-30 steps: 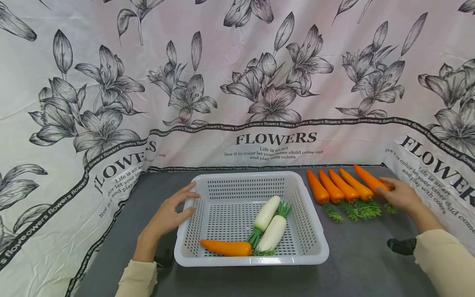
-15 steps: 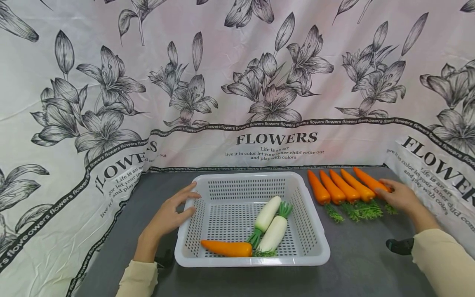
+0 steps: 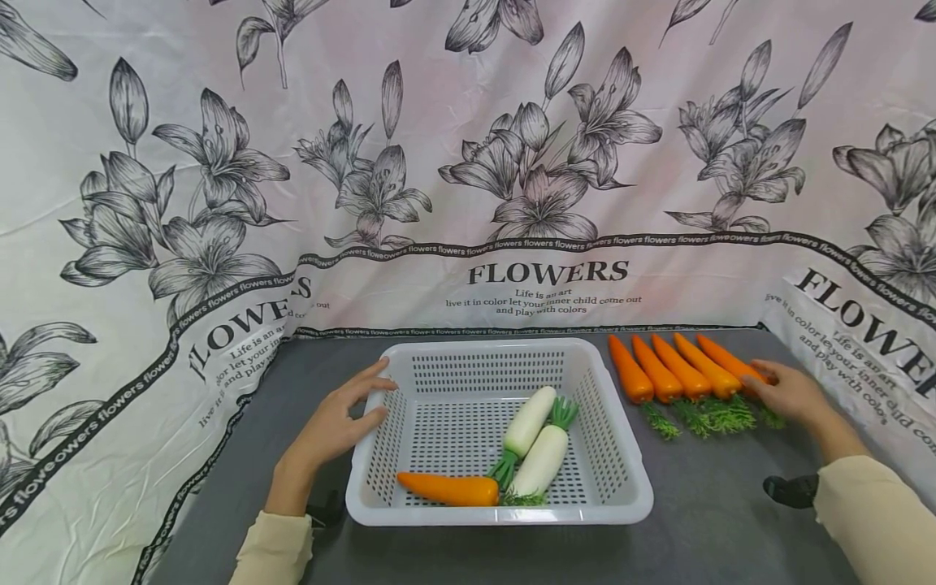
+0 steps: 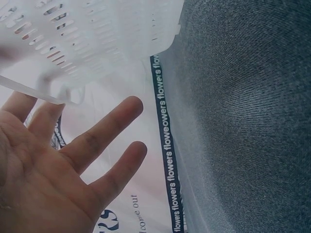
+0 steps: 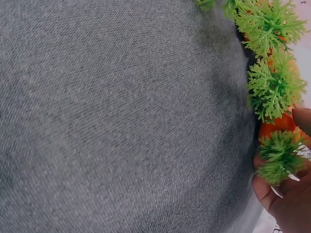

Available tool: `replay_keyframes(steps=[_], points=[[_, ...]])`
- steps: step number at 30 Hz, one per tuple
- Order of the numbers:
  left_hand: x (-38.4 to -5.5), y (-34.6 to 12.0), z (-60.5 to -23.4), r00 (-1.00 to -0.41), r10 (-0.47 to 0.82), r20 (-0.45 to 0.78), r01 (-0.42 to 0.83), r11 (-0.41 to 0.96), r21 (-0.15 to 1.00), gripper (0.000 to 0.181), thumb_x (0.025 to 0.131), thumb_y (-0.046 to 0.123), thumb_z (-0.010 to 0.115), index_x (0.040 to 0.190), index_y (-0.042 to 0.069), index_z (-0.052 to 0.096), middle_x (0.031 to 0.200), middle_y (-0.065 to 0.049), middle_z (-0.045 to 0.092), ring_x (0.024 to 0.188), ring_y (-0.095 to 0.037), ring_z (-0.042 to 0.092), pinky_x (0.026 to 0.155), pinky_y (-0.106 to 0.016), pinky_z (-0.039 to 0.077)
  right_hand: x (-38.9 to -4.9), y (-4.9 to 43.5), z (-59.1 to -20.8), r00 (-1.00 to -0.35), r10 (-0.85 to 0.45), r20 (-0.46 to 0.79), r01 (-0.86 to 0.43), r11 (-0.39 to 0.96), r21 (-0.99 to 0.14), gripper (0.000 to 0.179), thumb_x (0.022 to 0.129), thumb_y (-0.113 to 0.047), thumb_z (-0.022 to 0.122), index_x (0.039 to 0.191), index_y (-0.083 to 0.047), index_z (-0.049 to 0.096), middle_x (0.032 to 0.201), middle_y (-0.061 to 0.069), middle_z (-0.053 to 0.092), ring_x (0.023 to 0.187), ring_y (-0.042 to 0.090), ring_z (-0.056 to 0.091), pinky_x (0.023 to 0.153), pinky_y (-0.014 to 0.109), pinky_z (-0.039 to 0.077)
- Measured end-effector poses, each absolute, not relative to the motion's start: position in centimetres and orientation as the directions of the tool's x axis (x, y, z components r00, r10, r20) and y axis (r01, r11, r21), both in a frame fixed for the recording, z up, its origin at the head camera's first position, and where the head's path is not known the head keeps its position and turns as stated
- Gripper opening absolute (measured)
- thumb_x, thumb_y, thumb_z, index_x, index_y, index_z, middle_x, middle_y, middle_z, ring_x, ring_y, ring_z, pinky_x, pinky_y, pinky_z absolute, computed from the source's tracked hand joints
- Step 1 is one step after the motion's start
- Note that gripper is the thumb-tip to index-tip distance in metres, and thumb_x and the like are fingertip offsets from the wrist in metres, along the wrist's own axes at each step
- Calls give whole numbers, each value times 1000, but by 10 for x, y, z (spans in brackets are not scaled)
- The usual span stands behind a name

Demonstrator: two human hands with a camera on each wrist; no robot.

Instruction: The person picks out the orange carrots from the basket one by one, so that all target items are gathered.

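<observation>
At the back right, my right hand [image 3: 793, 398] grips the thick end of the rightmost carrot [image 3: 727, 355]. In the right wrist view its thumb and fingers sit around the leafy top [image 5: 282, 158]. That carrot lies against a row of several other carrots [image 3: 661, 370], their green tops toward me. My left hand [image 3: 336, 422] rests at the left rim of the white perforated basket [image 3: 497, 514]. Seen from the left wrist, two fingers reach the rim while other fingers [image 4: 104, 128] extend straight outside it. Inside the basket are one carrot [image 3: 449, 490] and two white radishes [image 3: 541, 461].
The dark grey tabletop [image 3: 702, 520] carries everything. A floral cloth [image 3: 541, 284] hangs behind the table and along both sides, close behind the carrot row and the right hand.
The right hand has drawn its carrot slightly toward me and left, closer against the row. The left hand and basket have stayed in place.
</observation>
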State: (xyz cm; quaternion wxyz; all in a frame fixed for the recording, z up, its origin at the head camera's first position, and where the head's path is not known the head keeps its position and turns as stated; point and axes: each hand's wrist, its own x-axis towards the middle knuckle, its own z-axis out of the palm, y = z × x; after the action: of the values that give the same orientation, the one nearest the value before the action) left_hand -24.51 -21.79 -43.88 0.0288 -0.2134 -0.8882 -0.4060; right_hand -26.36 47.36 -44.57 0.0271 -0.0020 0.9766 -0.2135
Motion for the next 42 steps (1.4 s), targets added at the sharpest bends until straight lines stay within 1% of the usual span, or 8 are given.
replay_keyframes(steps=[7, 12, 18, 27, 36, 42], points=[[-246, -218, -440, -906, 355, 232, 409, 584, 702, 37, 96, 20, 65, 132, 20, 66, 167, 2, 34, 152, -37, 34, 110, -66, 40, -261, 473, -443, -998, -21, -56, 5, 901, -433, 65, 109, -35, 38, 142, 21, 35, 135, 53, 39, 117, 68, 45, 93, 71, 42], [-245, -218, -438, -906, 357, 229, 407, 582, 704, 37, 95, 20, 65, 133, 20, 66, 167, 2, 33, 152, -38, 34, 110, -67, 39, -261, 474, -442, -997, -15, -73, 19, 898, -440, 67, 109, -36, 36, 143, 22, 33, 137, 53, 38, 119, 68, 44, 94, 71, 42], [-244, -217, -437, -907, 356, 224, 404, 587, 702, 38, 95, 21, 65, 133, 22, 66, 167, 3, 33, 151, -37, 35, 109, -66, 41, -261, 476, -441, -996, -13, -87, 28, 891, -454, 70, 109, -37, 36, 144, 23, 29, 139, 53, 35, 121, 68, 43, 95, 71, 42], [-245, -217, -439, -912, 346, 222, 396, 592, 702, 37, 95, 20, 65, 132, 22, 66, 167, 4, 33, 151, -37, 35, 108, -64, 43, -265, 474, -431, -997, 8, -78, 42, 897, -441, 73, 108, -42, 36, 148, 19, 26, 138, 50, 40, 117, 67, 46, 91, 69, 45], [-247, -218, -441, -910, 347, 229, 402, 595, 696, 36, 95, 21, 64, 131, 23, 67, 167, 4, 34, 151, -37, 36, 108, -65, 42, -272, 449, -406, -1000, 16, -1, 14, 891, -453, 76, 107, -47, 38, 151, 14, 27, 139, 47, 43, 119, 65, 45, 89, 69, 45], [-246, -218, -439, -913, 344, 220, 393, 595, 701, 37, 94, 21, 64, 131, 22, 67, 167, 4, 34, 151, -37, 36, 107, -63, 44, -282, 421, -393, -994, -47, 97, -89, 868, -488, 69, 107, -41, 44, 153, 9, 31, 138, 44, 48, 118, 61, 52, 88, 67, 48]])
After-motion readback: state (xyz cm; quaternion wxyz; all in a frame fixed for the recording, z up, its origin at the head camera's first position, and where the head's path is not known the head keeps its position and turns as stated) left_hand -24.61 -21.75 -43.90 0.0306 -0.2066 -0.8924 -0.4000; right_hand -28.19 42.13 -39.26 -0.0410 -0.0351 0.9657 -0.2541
